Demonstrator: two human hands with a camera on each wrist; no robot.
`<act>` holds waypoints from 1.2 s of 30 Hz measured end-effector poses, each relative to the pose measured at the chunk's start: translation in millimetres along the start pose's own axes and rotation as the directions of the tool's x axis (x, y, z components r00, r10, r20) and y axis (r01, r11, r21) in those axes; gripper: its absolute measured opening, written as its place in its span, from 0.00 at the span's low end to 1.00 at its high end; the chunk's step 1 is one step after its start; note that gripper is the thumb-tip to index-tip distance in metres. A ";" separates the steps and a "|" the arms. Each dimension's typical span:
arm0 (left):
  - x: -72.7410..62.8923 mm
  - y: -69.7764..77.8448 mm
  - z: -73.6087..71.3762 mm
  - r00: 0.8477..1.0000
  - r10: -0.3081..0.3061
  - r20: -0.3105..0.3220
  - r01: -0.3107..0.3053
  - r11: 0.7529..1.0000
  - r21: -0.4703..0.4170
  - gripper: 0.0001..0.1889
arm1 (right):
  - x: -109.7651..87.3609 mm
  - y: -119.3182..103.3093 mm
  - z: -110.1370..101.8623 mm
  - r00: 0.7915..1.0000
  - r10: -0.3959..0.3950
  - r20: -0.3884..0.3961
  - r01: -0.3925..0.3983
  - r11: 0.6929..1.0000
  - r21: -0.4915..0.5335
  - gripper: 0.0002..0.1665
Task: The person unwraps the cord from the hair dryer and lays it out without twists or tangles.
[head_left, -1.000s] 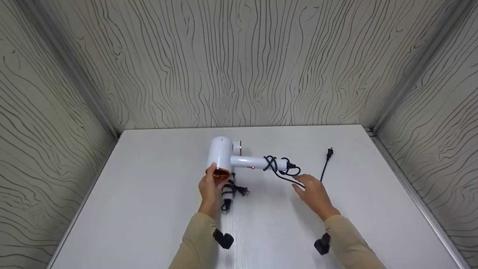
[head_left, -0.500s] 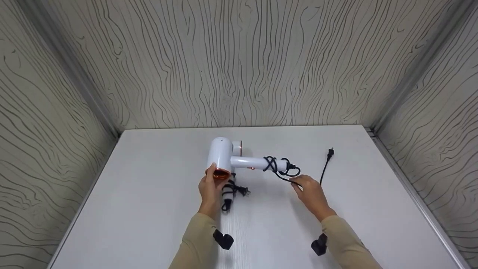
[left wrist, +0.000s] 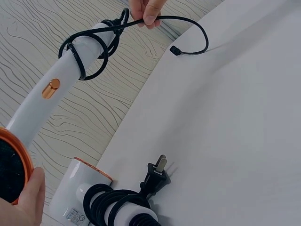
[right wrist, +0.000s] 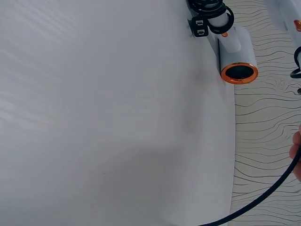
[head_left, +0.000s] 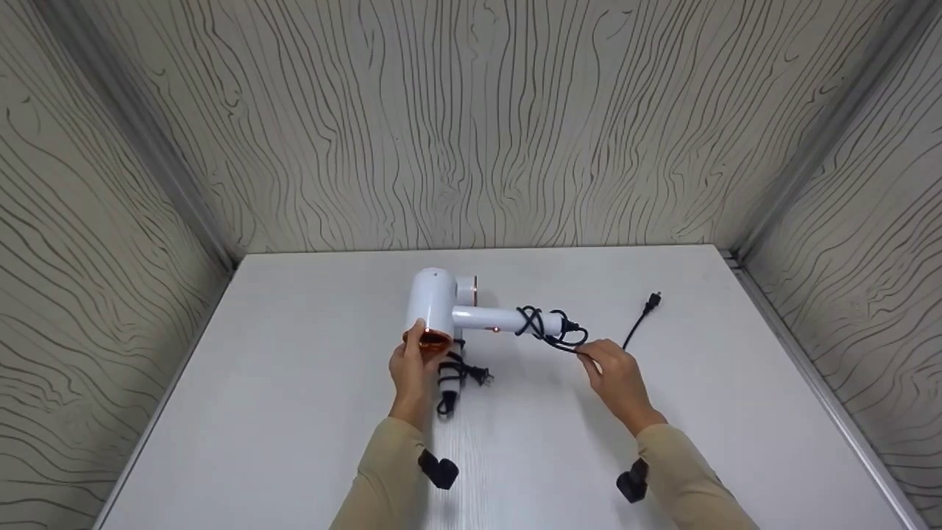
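Observation:
A white hair dryer [head_left: 430,302] with an orange rim is held up above the table, its handle pointing right. My left hand [head_left: 412,372] grips the barrel at the orange-rimmed end. Black power cord [left wrist: 91,35] is wound in crossing loops around the handle's end. Between thumb and fingers, my right hand [head_left: 617,379] pinches this cord just beyond the handle; in the left wrist view its free end curves away to a plug [left wrist: 175,50]. The right wrist view catches only the right fingertips [right wrist: 296,153] and a stretch of cord.
Below the held dryer, a second white hair dryer [right wrist: 237,52] lies on the white table [head_left: 294,412], its cord wrapped around the handle and its two-prong plug [left wrist: 155,176] sticking out. Wood-grain panels [head_left: 471,125] enclose the table at the back and sides.
My right hand has shifted slightly up and inward along the cord, closer to the handle. The hanging plug end has swung a little to the right. My left hand has barely moved.

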State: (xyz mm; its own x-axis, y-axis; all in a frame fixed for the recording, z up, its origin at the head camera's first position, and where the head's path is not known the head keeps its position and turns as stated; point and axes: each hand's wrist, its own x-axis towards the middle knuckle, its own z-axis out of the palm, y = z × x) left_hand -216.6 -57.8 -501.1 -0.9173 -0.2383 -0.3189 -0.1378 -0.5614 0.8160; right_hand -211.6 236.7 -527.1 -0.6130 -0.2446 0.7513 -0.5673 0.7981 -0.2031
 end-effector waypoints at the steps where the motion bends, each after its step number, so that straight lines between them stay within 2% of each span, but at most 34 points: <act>1: 0.2 0.1 -0.3 1.000 -0.004 -0.001 0.004 1.000 -0.002 0.37 | 0.3 0.5 -0.3 1.000 -0.005 -0.005 0.005 1.000 0.002 0.02; 8: 2.9 -0.8 0.3 1.000 -0.014 -0.019 0.012 0.997 -0.082 0.37 | 2.8 0.7 -2.8 0.999 0.007 -0.040 -0.007 1.000 0.008 0.13; 12: 1.8 -1.5 0.7 0.999 -0.023 -0.027 0.021 0.996 -0.090 0.37 | 3.3 2.3 -4.2 0.999 0.019 -0.043 -0.019 1.000 -0.006 0.13; 18: 1.2 -2.3 -0.4 1.000 -0.014 -0.028 0.013 0.999 -0.043 0.37 | 6.7 5.6 -7.0 0.998 0.025 -0.061 -0.026 1.000 -0.008 0.12; 26: -0.3 -2.7 -2.9 1.000 -0.001 -0.024 0.004 0.994 0.105 0.37 | 11.5 9.1 -9.6 0.997 0.023 -0.074 -0.024 1.000 -0.014 0.12; 36: -1.2 -1.7 -2.1 1.000 0.006 -0.017 -0.004 0.991 0.136 0.36 | 13.9 10.8 -11.0 0.997 0.027 -0.068 -0.029 0.999 -0.030 0.11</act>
State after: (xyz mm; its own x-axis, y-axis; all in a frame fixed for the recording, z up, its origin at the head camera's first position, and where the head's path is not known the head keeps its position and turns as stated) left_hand -214.5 -58.2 -503.2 -0.9119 -0.2551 -0.3216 -0.1836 -0.4473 0.8753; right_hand -220.2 248.0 -511.9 -0.5890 -0.1850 0.7867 -0.5328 0.8208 -0.2059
